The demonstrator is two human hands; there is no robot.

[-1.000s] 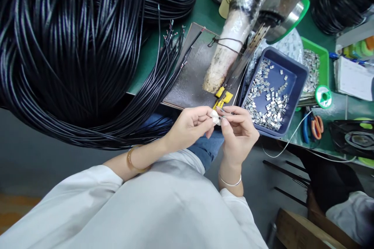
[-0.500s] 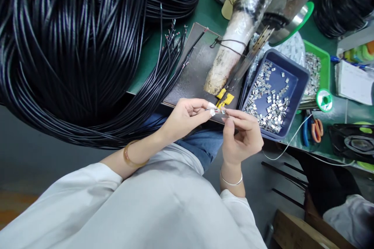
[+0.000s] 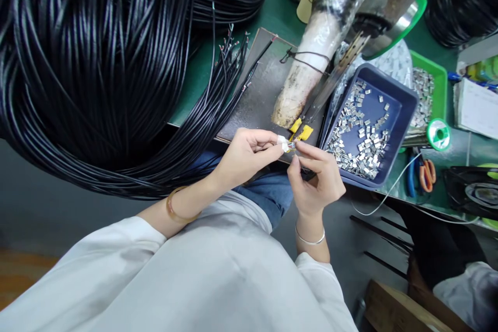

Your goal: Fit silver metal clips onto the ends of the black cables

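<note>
My left hand (image 3: 254, 153) is closed in a pinch, with white tape round its finger and thumb tips. Between those tips is a small connector (image 3: 291, 146), its metal end poking out to the right; finer detail is too small to make out. My right hand (image 3: 317, 174) is right beside it, the index fingertip at the connector and the thumb a little lower, apart from the index. Just beyond the fingertips are yellow tabs (image 3: 305, 132) under the soldering iron's tip (image 3: 301, 119). Small metal shells (image 3: 363, 148) lie loose in a blue tray (image 3: 397, 91) to the right.
Big coils of black cable (image 3: 97, 62) fill the left, stripped ends lying across a dark board (image 3: 264, 93). A wrapped tube (image 3: 307, 62) leans overhead. On the right are a green tray (image 3: 439, 83), a solder spool (image 3: 439, 135), pliers (image 3: 427, 175) and a seated person's leg (image 3: 439, 238).
My right thumb and index have parted and shifted slightly left. The metal piece now sits against the left fingertips. The view has turned a little.
</note>
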